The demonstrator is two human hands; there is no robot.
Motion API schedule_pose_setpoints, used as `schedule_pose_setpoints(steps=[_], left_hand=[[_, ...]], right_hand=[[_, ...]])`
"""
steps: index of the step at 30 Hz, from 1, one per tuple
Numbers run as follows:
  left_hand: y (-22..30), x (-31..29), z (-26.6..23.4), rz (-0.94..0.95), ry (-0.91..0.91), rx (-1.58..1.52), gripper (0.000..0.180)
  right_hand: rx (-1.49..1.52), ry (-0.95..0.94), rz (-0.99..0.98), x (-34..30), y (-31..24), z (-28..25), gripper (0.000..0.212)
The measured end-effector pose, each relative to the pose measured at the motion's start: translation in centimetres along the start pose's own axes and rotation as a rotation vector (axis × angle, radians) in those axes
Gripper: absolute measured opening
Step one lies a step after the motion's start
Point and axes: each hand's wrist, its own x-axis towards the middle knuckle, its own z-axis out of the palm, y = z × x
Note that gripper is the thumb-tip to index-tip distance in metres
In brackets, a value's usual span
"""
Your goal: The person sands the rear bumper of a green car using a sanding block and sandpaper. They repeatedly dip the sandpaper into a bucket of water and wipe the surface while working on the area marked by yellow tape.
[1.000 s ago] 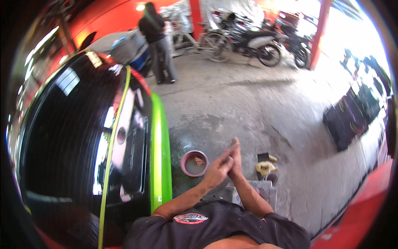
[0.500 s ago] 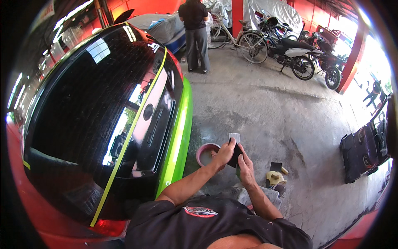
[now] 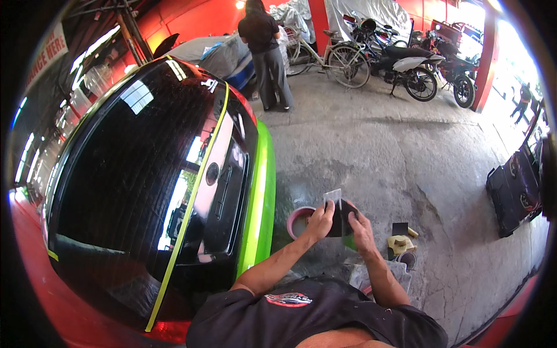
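Note:
In front of my body, my left hand is closed around a pale, flat rectangular piece, whose end sticks out past the fingers. My right hand pinches a black sheet that looks like sandpaper, thumb on top. Part of the sheet lies between the two hands. Something green shows below it, too unclear to name. To the left stands the rear of a car, with a dark window, a strip of yellow-green tape and a bright green bumper.
A pink-rimmed round basin sits on the concrete floor beside my left hand. Right of my forearm lie a black square, a yellowish cloth and a round can. A person, a bicycle and motorcycles are farther off.
My hands have moved slightly apart, and more of the black sheet shows by my right hand. The view has shifted a little, and the standing person has turned slightly.

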Motion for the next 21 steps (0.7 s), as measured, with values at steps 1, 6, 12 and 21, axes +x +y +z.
schedule_pose_setpoints(steps=[1,6,12,21], left_hand=[[-1.0,-0.4,0.1,0.151,0.087,0.042,0.051],[-0.9,-3.5,0.8,0.129,0.035,-0.178,0.058],[-5.4,-2.8,5.0,0.136,0.126,-0.163,0.060],[-0.4,-5.0,5.7,0.106,-0.075,-0.302,0.056]], right_hand=[[-0.033,0.047,-0.029,1.0,0.8,-1.7,0.044],[0.404,0.361,-0.114,2.8,-1.7,-4.3,0.044],[-0.740,0.434,-0.314,1.9,3.7,-2.7,0.052],[-0.381,-0.035,-0.079,-1.8,1.8,-0.1,0.077]])
